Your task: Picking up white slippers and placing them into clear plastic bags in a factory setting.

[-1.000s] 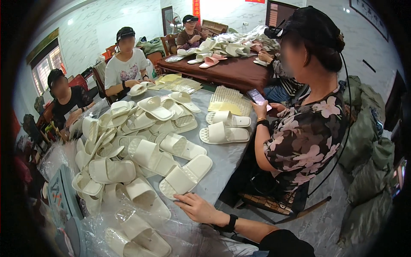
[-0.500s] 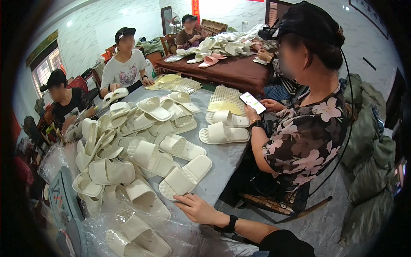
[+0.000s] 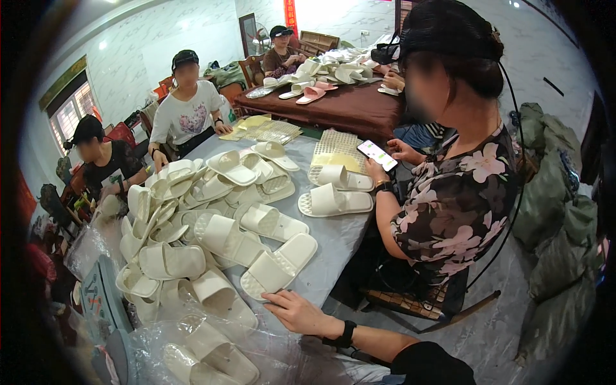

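Observation:
My right hand (image 3: 296, 312) lies on the grey table cover at the near side, its fingers stretched out and holding nothing. A dark band circles the wrist. The fingertips are at the near end of a cream slipper (image 3: 280, 265); whether they touch it I cannot tell. To the left spreads a heap of cream slippers (image 3: 172, 260), some upright, some on their sides. Nearer me, clear plastic film (image 3: 269, 350) partly covers a pair of slippers (image 3: 212, 353). My left hand is out of view.
At the right a person holds a phone (image 3: 377, 155) beside two slippers (image 3: 335, 200). Yellowish dotted sheets (image 3: 337, 146) lie farther back. Two people are at the left. Another table (image 3: 321, 114) behind bears more slippers. A grey-blue plastic chair back (image 3: 101, 298) stands near left; sacks (image 3: 545, 244) line the right.
The person in white has set a slipper down on the heap and drawn upright, one hand now at the heap's edge. My right hand stays in the same place beside the slipper.

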Available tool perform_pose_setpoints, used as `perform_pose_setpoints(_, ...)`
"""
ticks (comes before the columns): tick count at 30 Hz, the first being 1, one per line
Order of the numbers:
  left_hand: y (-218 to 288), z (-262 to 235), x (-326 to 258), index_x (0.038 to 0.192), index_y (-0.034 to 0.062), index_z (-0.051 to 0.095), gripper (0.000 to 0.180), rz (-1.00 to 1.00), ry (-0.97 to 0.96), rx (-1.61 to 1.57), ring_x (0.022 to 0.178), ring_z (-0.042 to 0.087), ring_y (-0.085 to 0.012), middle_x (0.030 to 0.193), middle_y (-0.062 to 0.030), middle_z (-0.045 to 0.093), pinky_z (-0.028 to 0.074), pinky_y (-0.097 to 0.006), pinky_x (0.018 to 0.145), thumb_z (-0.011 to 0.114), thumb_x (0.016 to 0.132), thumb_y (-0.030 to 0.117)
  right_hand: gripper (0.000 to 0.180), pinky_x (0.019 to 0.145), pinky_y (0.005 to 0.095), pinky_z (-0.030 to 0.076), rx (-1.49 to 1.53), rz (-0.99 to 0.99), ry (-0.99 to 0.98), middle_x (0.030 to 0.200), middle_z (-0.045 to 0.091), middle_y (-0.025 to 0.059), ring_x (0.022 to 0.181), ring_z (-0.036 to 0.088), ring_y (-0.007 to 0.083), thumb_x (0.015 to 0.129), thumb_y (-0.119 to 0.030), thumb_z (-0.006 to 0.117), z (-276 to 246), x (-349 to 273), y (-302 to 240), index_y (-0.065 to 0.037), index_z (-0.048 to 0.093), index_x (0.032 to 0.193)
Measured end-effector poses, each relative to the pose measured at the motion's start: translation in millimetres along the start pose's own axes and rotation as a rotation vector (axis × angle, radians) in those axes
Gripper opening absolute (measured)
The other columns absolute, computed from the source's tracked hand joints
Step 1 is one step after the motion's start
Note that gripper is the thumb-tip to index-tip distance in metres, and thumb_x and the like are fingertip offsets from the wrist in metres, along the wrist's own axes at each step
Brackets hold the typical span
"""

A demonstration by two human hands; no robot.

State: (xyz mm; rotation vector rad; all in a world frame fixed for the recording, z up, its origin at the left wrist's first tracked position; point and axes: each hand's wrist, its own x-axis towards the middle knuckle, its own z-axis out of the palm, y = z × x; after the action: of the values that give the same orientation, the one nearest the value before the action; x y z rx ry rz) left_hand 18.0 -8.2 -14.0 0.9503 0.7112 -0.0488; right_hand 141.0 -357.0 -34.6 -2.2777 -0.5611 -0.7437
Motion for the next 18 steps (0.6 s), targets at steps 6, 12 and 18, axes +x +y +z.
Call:
perform_pose_setpoints(6, 6.3, 9.3, -22.7, 0.105, 0.0080, 0.069, 0.043, 0.119, 0.047, 0.000, 0.071, 0.066, -0.0213, 0.086, -0.0075, 0.072, 0.058, -0.041, 0.067, 0.058, 0.097, 0.049, 0.026, 0.086, 0.0386, 0.050, -0.003, -0.005, 0.006, 0.132, 0.060, 0.0103, 0.104, 0.059, 0.0273, 0.086, -0.002, 0.064, 6.8, -1.6, 1.7, 0.002, 0.067, 0.111)
perform_pose_setpoints(12, -3.7, -134.2, 82.5, 0.121, 0.0028, 0.064, 0.039, -0.367, -0.411, -0.208, 0.092, 0.069, -0.0262, 0.110, -0.0132, 0.071, 0.058, -0.043, 0.082, 0.061, 0.098, 0.034, 0.025, 0.087, 0.0388, 0.050, -0.010, -0.015, 0.009, 0.133, 0.059, 0.0106, 0.104, 0.059, 0.0274, 0.087, -0.003, 0.063, 2.5, -0.8, -1.9, 0.002, 0.067, 0.111)
perform_pose_setpoints(18, 6.0, -22.8, 3.8, 0.121, 0.0048, 0.065, 0.036, -0.030, -0.064, -0.020, 0.081, 0.064, -0.0234, 0.102, -0.0094, 0.071, 0.056, -0.035, 0.077, 0.062, 0.098, 0.032, 0.026, 0.089, 0.0387, 0.050, -0.002, -0.002, 0.025, 0.134, 0.059, 0.0103, 0.104, 0.059, 0.0275, 0.087, -0.003, 0.063, 0.8, -3.2, 0.6, 0.002, 0.067, 0.112)
